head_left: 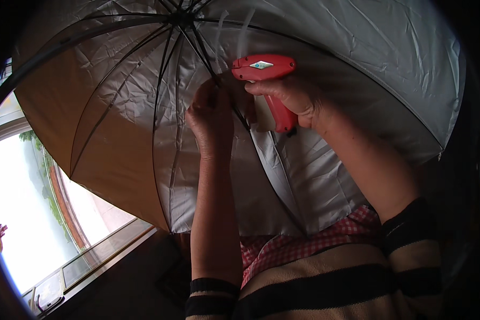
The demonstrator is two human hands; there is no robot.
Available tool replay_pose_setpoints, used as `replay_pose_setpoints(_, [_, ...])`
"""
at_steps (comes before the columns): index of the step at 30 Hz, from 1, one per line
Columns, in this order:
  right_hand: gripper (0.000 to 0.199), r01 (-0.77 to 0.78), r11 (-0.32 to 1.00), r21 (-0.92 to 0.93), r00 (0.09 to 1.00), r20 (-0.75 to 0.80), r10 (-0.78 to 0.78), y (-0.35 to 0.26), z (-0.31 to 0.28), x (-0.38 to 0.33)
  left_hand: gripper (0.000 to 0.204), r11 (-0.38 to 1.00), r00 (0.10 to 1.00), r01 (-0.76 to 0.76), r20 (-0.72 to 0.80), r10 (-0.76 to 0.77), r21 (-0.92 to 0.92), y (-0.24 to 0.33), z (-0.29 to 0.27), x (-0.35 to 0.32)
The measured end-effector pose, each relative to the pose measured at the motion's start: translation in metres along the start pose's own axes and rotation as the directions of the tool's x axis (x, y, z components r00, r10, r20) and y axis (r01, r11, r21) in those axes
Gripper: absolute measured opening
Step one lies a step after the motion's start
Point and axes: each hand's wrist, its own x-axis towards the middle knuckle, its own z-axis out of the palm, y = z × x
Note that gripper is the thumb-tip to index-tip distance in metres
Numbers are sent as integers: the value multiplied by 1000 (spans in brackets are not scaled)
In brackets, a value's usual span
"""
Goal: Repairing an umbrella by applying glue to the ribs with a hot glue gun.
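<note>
The silver inside of an open umbrella (330, 85) spreads over most of the view, its dark ribs meeting at a hub (181, 18) at the top. My left hand (212, 117) is closed in a pinch at a dark rib (200, 50); its fingertips are partly in shadow. Just to the right, my right hand (298, 101) grips a red gun-shaped hand tool (264, 65) with a pale trigger-like lever. The thumb lies under the tool's head. The tool's front end points left, near my left hand, and a small gap separates them.
A red-and-white checked cloth (336, 226) covers my lap under the umbrella's near edge. At the left is a bright window (32, 202) with a frame along its lower side. Brown-tinted panels (117, 176) of the canopy hang on that side.
</note>
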Motion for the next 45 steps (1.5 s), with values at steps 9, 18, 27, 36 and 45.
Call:
replay_pose_setpoints(9, [27,-352,922,163,899,333,285,-12,-23,5,20,999,999,-23,36,22,30,9,7,-6])
replay_pose_setpoints(18, [29,-345,932,108,903,310,298,-13,-21,6,19,996,999,28,45,-24,-85,11,15,-9])
replay_pose_setpoints(27, [32,-373,905,-203,895,180,409,-38,-19,22,12,987,999,-41,4,42,-158,8,29,-4])
replay_pose_setpoints(36, [27,-188,954,-233,962,155,227,-54,-28,-24,12,904,940,-265,-117,319,335,0,13,-17])
replay_pose_setpoints(45, [27,-82,996,-43,997,4,83,-2,-39,-104,18,356,898,-255,83,433,899,-6,-88,-14])
